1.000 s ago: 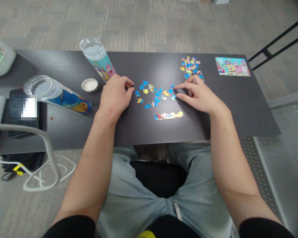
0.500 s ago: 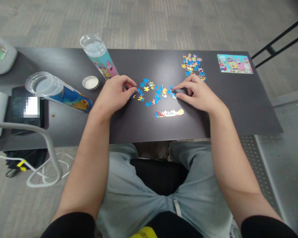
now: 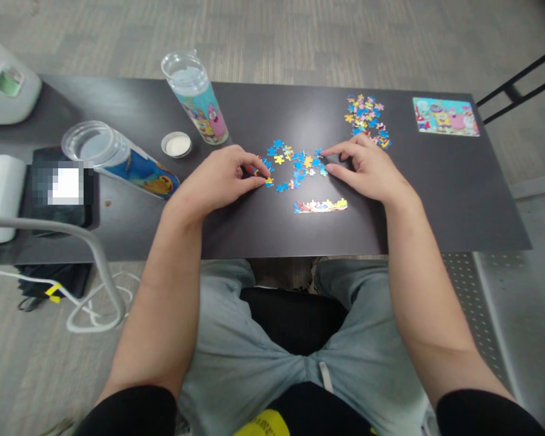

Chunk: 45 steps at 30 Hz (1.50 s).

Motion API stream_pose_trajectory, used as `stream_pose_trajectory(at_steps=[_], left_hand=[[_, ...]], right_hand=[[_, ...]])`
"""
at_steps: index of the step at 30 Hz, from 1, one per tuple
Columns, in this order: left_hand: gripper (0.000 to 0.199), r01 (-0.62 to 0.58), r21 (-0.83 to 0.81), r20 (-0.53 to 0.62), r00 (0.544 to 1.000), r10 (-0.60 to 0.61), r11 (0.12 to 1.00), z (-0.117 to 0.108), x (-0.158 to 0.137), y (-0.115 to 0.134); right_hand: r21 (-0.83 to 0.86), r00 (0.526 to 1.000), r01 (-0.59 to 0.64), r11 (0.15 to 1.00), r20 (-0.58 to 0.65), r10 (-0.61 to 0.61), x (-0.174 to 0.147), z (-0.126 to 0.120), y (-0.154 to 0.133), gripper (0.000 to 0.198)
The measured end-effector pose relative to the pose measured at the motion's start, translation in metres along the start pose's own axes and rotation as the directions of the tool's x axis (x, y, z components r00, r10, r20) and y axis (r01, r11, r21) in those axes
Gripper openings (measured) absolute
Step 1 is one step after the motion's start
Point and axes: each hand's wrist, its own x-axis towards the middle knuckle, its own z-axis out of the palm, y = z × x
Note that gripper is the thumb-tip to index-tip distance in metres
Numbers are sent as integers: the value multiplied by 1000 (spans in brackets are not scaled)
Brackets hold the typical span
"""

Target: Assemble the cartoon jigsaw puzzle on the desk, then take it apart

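- Loose puzzle pieces (image 3: pixel 307 161) lay on the bench (image 3: pixel 436 200) between the left hand (image 3: pixel 227 180) and the right hand (image 3: pixel 367 168), both close.
- Left fingertips met the pieces' left side; whether that grip pinched one, I couldn't tell.
- The right grip was released, thumb and forefinger parted.
- A joined strip (image 3: pixel 320 207) lay nearer the bench's front edge, long axis sideways.

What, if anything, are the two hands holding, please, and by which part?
That cannot be told; the left hand and right hand have fingers at loose puzzle pieces.
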Motion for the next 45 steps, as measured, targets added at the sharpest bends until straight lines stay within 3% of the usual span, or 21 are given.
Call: stream_pose_trajectory(at_steps=[7,12,20,26,29,34,39,45], left_hand=[[25,-11,31,-43,999,12,999,6,-12,8],[28,21,28,-14,1000,-21,999,4,-19,11],[33,38,35,159,986,-43,999,-13,-30,5],[30,10,4,181,983,-11,1000,-8,-27,15],[29,59,-44,105,993,-54,997,-8,-22,15],[35,92,32,-155,984,-86,995,-7,-14,-3],[28,97,91,-132,988,-85,991,-1,-5,-10],[39,184,147,-150,975,-162,972,6,4,9]], right_hand=[[19,996,-38,999,85,36,4,-7,-3,33],[-6,997,-13,1000,73,14,5,-7,-2,35],[-30,999,24,999,29,-23,5,-2,2,42],[5,1000,-18,1000,11,18,6,1,2,36],[31,999,-47,998,29,46,3,-1,-4,35],[33,995,-86,996,57,84,1,-3,-10,38],[34,999,-43,999,32,42,0,-1,-2,37],[56,1000,-22,998,13,21,-2,2,1,36]])
